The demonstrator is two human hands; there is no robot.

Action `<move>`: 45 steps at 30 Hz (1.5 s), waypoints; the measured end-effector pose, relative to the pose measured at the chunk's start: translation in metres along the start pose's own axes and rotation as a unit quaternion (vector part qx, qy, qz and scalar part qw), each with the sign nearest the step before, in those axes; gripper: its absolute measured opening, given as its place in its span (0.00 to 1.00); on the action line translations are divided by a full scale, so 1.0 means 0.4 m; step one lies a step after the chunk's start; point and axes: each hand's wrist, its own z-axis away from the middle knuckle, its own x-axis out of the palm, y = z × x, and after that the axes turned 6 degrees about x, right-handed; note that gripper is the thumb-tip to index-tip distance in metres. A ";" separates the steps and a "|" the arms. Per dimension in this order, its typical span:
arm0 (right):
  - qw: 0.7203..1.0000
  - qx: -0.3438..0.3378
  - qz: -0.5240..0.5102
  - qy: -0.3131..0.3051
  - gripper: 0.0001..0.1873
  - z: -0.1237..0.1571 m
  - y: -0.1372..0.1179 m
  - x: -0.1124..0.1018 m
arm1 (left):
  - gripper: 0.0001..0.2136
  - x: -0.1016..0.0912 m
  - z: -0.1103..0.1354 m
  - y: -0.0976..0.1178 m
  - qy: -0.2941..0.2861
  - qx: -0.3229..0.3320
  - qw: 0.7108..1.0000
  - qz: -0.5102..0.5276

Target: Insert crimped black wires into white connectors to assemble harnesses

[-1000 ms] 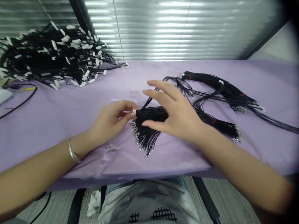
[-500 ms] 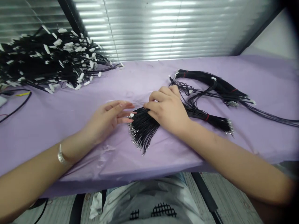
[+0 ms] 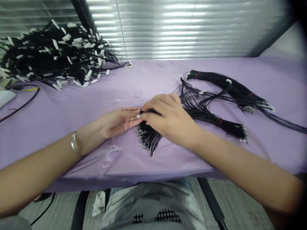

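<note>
Both hands meet on the purple table (image 3: pixel 59 115): my left hand (image 3: pixel 117 121) lies open and flat, fingertips touching a small white connector (image 3: pixel 137 116), while my right hand (image 3: pixel 171 119) curls closed over the bundle of black wires (image 3: pixel 148 140), pinning it so its bare ends fan toward me.

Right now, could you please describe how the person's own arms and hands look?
The left hand and right hand are bare, without gloves. The left forearm and right forearm are uncovered, with no sleeves in view. A thin silver-coloured bangle circles the left wrist; the right wrist wears nothing.
</note>
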 end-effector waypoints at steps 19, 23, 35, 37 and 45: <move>0.962 0.058 -0.179 -0.199 0.07 -0.011 0.052 -0.007 | 0.08 0.000 0.007 -0.019 0.061 0.074 0.995 -0.026; 0.962 0.072 -0.133 -0.227 0.08 -0.013 0.031 -0.034 | 0.09 -0.002 0.011 -0.019 0.049 0.093 0.991 -0.078; 0.979 -0.010 -0.128 -0.159 0.12 0.000 0.017 -0.028 | 0.08 -0.006 0.009 -0.002 0.050 0.248 0.917 -0.308; 0.978 0.009 -0.162 -0.133 0.11 0.000 0.013 -0.028 | 0.08 -0.009 0.009 -0.002 0.050 0.249 0.916 -0.310; 0.795 0.278 -0.530 -0.094 0.09 -0.020 0.039 -0.030 | 0.09 -0.010 0.021 -0.006 0.020 0.284 0.922 -0.262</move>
